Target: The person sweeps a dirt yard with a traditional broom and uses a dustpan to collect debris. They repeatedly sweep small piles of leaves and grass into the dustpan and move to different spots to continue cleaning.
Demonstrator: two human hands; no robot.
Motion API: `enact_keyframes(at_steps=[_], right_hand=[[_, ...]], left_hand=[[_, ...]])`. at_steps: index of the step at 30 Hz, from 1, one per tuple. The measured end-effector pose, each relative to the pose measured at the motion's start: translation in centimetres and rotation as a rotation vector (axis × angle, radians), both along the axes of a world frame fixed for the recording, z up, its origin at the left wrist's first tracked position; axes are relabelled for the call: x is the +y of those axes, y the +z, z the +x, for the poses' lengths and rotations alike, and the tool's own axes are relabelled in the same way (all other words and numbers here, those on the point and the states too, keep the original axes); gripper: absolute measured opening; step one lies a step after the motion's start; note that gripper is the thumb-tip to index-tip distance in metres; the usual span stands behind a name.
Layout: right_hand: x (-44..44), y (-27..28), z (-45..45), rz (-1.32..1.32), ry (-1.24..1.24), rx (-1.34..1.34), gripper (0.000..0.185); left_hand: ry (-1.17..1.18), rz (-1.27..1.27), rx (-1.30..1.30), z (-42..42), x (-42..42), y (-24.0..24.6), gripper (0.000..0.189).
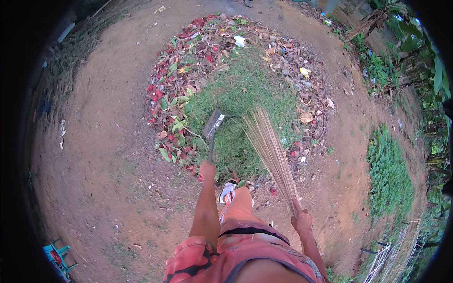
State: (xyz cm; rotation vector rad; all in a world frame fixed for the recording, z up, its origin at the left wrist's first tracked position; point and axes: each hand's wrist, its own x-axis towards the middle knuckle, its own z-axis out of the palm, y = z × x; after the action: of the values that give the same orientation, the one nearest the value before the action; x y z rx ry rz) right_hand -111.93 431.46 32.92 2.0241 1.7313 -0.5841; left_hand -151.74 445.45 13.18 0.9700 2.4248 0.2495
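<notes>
My left hand (pixel 207 170) grips the handle of a dark, flat-headed tool that looks like a dustpan (pixel 211 124); a white label with writing sits on its head. That head rests on or just above a heap of cut green grass (pixel 244 83). In my right hand (pixel 302 220) is the bound end of a stick broom (pixel 272 155) of thin stiff ribs. Its bristles fan out forward over the right part of the grass. Around the grass lies a ring of dry leaves, red fruit peels (pixel 154 93) and scraps of litter, including a white scrap (pixel 239 41).
Bare brown soil (pixel 106 95) surrounds the heap. My sandalled foot (pixel 227 191) stands at its near edge. A low green plant patch (pixel 389 173) grows at right, with poles (pixel 385 261) below it. A teal plastic chair (pixel 60 258) is at lower left.
</notes>
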Motion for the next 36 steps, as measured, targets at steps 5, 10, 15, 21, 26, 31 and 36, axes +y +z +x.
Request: enact_keyframes(at_steps=[5,10,15,21,26,31,36], right_hand=[[-0.6,1.0,-1.0,0.041,-0.043,0.058,0.088],[-1.7,2.3,-1.9,0.061,-0.117,0.023,0.089],[-1.4,2.3,-2.8,0.121,-0.145,0.015,0.091],[-0.7,3.5,-5.6,0.083,-0.264,0.039,0.092],[-2.0,2.4,-6.2,0.129,-0.321,0.091,0.092],[-1.9,2.2,-7.1,0.115,-0.346,0.02,0.092],[-2.6,2.9,-9.7,0.148,-0.416,0.044,0.09]], left_hand=[[-0.109,0.025,-0.059,-4.2,1.7,-5.1,0.026],[-0.072,-0.035,-0.066,-5.2,4.8,-2.9,0.029],[-0.219,-0.13,-0.004,-8.6,8.5,-1.5,0.031],[-0.13,-0.168,-0.188,-14.2,10.5,-0.8,0.039],[-0.097,-0.142,-0.084,-16.2,8.4,2.4,0.042],[-0.084,-0.153,-0.073,-17.7,7.3,-0.3,0.037],[-0.121,-0.102,-0.005,-17.9,6.9,-3.2,0.041]])
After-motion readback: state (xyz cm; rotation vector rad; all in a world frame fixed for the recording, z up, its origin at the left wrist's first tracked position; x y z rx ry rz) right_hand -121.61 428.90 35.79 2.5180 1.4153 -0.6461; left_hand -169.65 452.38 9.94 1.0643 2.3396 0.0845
